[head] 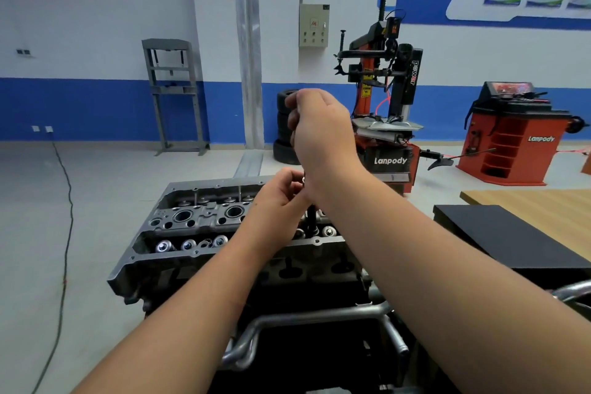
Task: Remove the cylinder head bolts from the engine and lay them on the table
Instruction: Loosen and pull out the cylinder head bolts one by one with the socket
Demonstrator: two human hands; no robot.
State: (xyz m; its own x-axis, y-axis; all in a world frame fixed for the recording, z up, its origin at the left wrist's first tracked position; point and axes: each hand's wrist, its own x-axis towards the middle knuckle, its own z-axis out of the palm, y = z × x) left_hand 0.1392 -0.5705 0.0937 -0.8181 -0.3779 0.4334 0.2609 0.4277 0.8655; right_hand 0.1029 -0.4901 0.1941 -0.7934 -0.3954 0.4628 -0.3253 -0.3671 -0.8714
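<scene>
The grey engine cylinder head (192, 221) sits on a stand in front of me, valve springs and plug wells exposed. My right hand (319, 131) is raised above its right part, fingers curled round the top of a dark upright tool. The tool's shaft (311, 221) runs straight down into the head. My left hand (281, 198) is lower, its fingers curled round the shaft just under my right wrist. Any bolt under the tool is hidden by my hands.
A wooden table (550, 211) with a black mat (499, 233) stands at the right. Metal stand tubes (307, 320) run below the engine. Behind are a red tyre changer (383, 125), a wheel balancer (511, 137), stacked tyres (283, 137) and a grey press frame (172, 93).
</scene>
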